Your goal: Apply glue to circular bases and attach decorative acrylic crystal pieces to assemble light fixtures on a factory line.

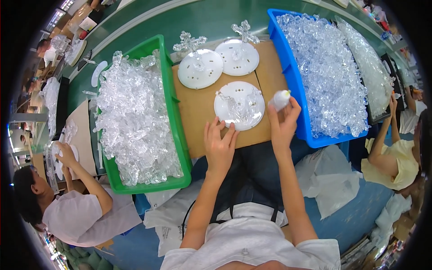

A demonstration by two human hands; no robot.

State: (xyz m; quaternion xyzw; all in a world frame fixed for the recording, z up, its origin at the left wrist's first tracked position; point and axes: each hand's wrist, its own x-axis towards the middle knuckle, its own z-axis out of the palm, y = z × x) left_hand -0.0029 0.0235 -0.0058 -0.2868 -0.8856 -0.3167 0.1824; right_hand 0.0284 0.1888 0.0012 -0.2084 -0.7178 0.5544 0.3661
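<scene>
My left hand [219,147] rests at the near left rim of a round white plate [255,120], its fingers spread and touching the edge. On that plate lie clear plastic pieces [240,107]; their exact shape is hard to make out. To the right of the plate, my right hand [284,128] is closed around a small white squeeze bottle [280,101] with a yellowish tip. Farther back, two similar white plates [200,74] carry upright clear plastic crosses [190,42]. All three plates sit on a brown cardboard sheet [191,118].
A green bin [180,155] heaped with clear plastic parts stands left, and a blue bin [291,81] of similar parts right. Beyond it lies a filled clear bag [366,67]. Co-workers sit at both sides, one in a pale top [74,211], another in a yellow one [390,162].
</scene>
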